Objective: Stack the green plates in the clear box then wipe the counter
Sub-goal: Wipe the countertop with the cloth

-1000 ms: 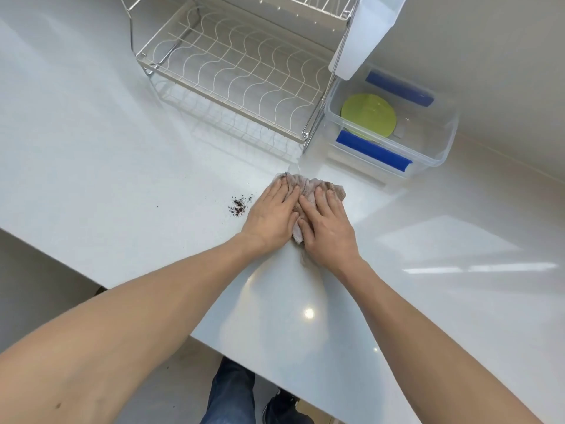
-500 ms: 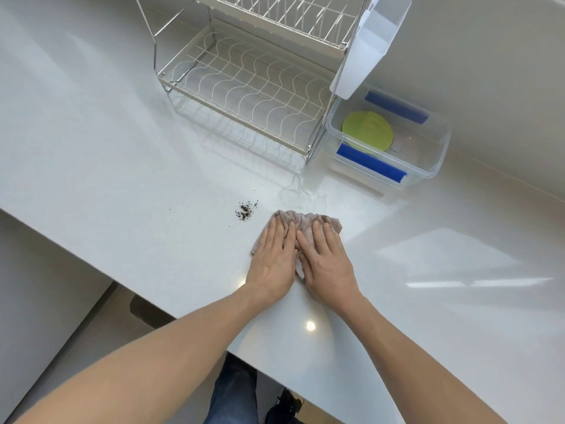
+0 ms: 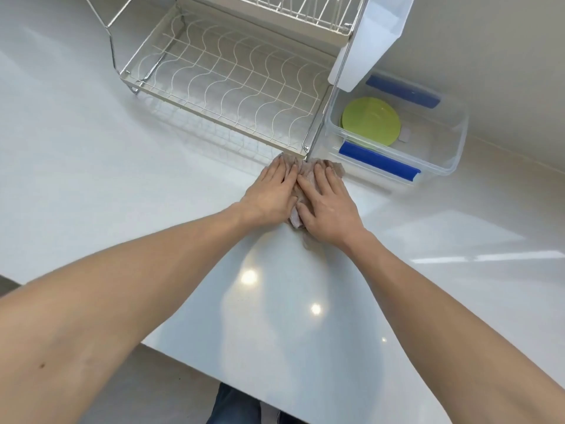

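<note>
A stack of green plates (image 3: 371,120) lies inside the clear box (image 3: 455,148) at the back right of the white counter (image 3: 91,179). A crumpled brownish cloth (image 3: 334,167) is on the counter just in front of the dish rack's front right corner. My left hand (image 3: 270,191) and my right hand (image 3: 328,206) press flat on it side by side, fingers pointing away from me. Most of the cloth is hidden under my palms. No dark crumbs show on the counter.
A two-tier wire dish rack (image 3: 229,87) stands empty behind my hands, with a white plastic holder (image 3: 370,38) hung on its right side. The box has blue latches, one on the near side (image 3: 379,160) and one on the far side (image 3: 403,91). The counter's front edge runs below my forearms.
Both hands pulled the cloth toward me, then pushed it away up to the rack's corner. The small pile of dark crumbs left of the cloth is no longer visible.
</note>
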